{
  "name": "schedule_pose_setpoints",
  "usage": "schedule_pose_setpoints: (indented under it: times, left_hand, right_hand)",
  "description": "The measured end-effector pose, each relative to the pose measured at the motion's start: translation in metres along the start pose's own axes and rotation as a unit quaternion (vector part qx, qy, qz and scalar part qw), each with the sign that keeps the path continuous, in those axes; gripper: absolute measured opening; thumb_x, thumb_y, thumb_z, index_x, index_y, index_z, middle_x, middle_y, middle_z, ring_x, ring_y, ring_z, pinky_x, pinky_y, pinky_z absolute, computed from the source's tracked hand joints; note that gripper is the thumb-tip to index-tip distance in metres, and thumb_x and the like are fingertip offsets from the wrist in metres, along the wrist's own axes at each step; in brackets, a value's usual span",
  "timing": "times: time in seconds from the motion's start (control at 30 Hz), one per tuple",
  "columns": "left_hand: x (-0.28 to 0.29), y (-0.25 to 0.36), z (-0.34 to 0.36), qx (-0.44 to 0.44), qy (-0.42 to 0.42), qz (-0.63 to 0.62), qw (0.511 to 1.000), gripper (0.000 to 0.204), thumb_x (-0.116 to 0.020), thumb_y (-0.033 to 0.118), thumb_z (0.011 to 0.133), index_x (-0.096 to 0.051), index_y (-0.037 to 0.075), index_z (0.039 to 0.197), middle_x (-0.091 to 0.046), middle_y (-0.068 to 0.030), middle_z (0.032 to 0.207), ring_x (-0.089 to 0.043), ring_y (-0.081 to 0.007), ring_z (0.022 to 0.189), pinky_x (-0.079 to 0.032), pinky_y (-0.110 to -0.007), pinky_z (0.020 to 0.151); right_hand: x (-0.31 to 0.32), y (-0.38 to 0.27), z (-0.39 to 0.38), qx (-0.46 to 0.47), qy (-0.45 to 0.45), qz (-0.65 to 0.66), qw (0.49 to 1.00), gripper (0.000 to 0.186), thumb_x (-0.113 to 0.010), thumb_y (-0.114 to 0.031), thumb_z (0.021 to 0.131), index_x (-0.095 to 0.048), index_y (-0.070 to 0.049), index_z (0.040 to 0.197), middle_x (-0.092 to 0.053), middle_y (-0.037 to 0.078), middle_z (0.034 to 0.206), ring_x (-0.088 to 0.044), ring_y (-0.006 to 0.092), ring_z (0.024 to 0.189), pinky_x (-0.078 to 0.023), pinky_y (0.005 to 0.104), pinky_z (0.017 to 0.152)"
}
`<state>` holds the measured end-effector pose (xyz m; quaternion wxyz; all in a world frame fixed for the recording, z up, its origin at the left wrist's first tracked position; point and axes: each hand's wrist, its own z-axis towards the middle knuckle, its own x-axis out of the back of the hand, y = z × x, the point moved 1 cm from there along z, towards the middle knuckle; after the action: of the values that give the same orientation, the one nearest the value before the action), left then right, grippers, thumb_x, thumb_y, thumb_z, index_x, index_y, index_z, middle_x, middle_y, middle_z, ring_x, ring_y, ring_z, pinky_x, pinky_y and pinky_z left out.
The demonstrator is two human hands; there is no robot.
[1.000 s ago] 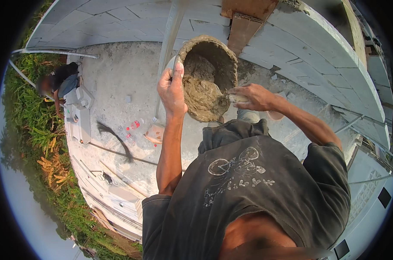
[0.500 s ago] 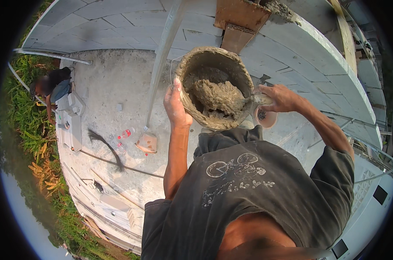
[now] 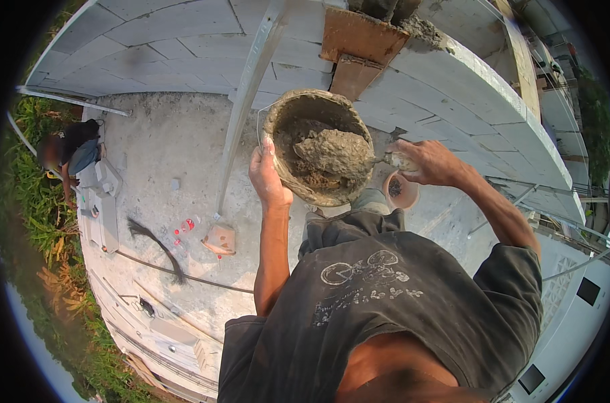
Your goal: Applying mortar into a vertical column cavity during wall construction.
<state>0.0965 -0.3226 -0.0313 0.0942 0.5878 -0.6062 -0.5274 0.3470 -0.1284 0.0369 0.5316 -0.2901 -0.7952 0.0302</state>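
Observation:
In front of my body I hold up a bucket crusted with grey-brown mortar, its mouth toward me. My left hand is closed on the bucket's left side, thumb at the rim. My right hand grips the mortar-caked handle of a trowel beyond the right rim. A thick heap of wet mortar lies on the trowel's blade and hides most of it, over the bucket's mouth. More mortar coats the inner wall and bottom.
A block wall runs ahead, with a brown board against it and a metal post to its left. A small tub stands below my right hand. Far left, a person bends by pale blocks. A bag lies on the floor.
The whole view has shifted, so the bucket and surroundings appear slightly lower and farther left. The loaded trowel has moved a little to the right relative to the bucket. Both grips stay the same.

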Motion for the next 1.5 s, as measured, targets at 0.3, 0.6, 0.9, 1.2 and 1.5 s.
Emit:
schedule_pose_setpoints:
  times: [0.3,0.6,0.9,1.2,1.5]
  left_hand:
    - [0.016,-0.004,0.006,-0.018,0.073,-0.016,0.997,0.021,-0.055,0.022,0.100,-0.061,0.002,0.104,-0.063,-0.0057,0.102,-0.063,-0.0156,0.091,-0.054,-0.033,0.079]
    - [0.024,-0.025,0.010,-0.049,0.153,0.066,0.985,0.023,-0.060,0.024,0.098,-0.055,0.006,0.085,-0.057,0.0003,0.083,-0.057,-0.0097,0.074,-0.051,-0.029,0.067]
    - [0.025,-0.035,0.002,-0.025,0.184,0.065,0.980,0.022,-0.062,0.025,0.097,-0.059,0.004,0.092,-0.060,-0.0015,0.086,-0.058,-0.0115,0.075,-0.051,-0.030,0.069]
    - [0.016,-0.009,-0.009,-0.064,0.074,0.218,0.971,0.032,-0.067,0.031,0.095,-0.050,0.013,0.074,-0.039,0.0085,0.072,-0.035,-0.0039,0.065,-0.029,-0.024,0.058]
    - [0.025,0.036,-0.042,-0.199,0.001,0.375,0.906,0.049,-0.065,0.035,0.096,-0.037,0.011,0.063,-0.031,0.0073,0.061,-0.028,-0.0055,0.059,-0.025,-0.027,0.051]
  right_hand:
    - [0.116,-0.020,-0.029,0.040,0.043,0.122,0.991,0.052,-0.077,-0.020,0.073,-0.058,-0.006,0.120,-0.070,0.017,0.093,-0.070,0.0321,0.082,-0.054,0.0414,0.073]
    - [0.206,0.112,0.030,-0.005,0.025,0.337,0.941,0.054,-0.070,-0.036,0.082,-0.061,0.004,0.118,-0.062,0.004,0.072,-0.058,0.0109,0.049,-0.048,0.0246,0.047]
    - [0.224,0.111,0.013,-0.027,0.110,0.255,0.960,0.065,-0.070,-0.046,0.082,-0.060,0.004,0.122,-0.058,0.002,0.063,-0.054,0.0077,0.044,-0.043,0.0203,0.041]
    - [0.059,-0.008,0.004,0.042,0.101,-0.157,0.982,0.040,-0.068,-0.017,0.083,-0.059,-0.008,0.121,-0.064,0.013,0.095,-0.067,0.0299,0.080,-0.054,0.0397,0.068]
    - [-0.053,-0.089,0.060,0.002,0.124,-0.160,0.979,0.027,-0.055,-0.010,0.090,-0.054,-0.011,0.117,-0.060,0.012,0.095,-0.067,0.0288,0.081,-0.055,0.0408,0.067]
